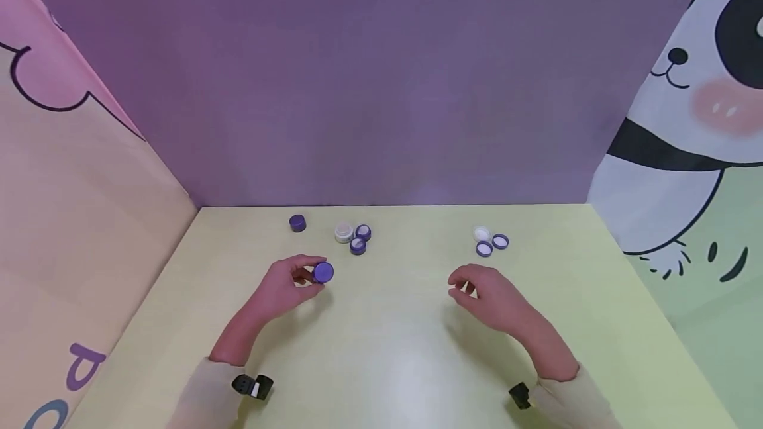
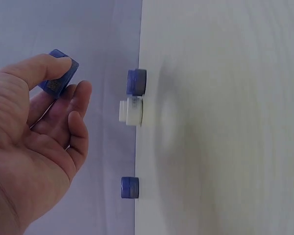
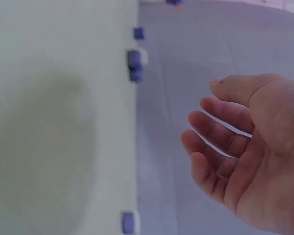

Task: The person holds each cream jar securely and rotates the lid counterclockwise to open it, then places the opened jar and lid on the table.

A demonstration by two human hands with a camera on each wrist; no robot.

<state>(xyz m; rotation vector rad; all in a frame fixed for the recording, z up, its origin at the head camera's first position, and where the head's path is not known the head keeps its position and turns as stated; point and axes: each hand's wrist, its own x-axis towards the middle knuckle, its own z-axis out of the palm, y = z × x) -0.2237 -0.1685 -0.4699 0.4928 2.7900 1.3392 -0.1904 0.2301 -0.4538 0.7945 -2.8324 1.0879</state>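
Note:
My left hand pinches a small round jar with a purple lid between thumb and fingers, raised above the table. In the left wrist view the thumb presses the side of this jar. My right hand hovers over the table with loosely curved fingers and nothing in them; the right wrist view shows its palm bare. Beyond the left hand stand a white jar and two purple jars with pale tops, one behind and one in front.
Another purple jar stands alone at the back left. At the back right lie a white lid and two purple-rimmed lids, left and right. A purple backdrop borders the pale table.

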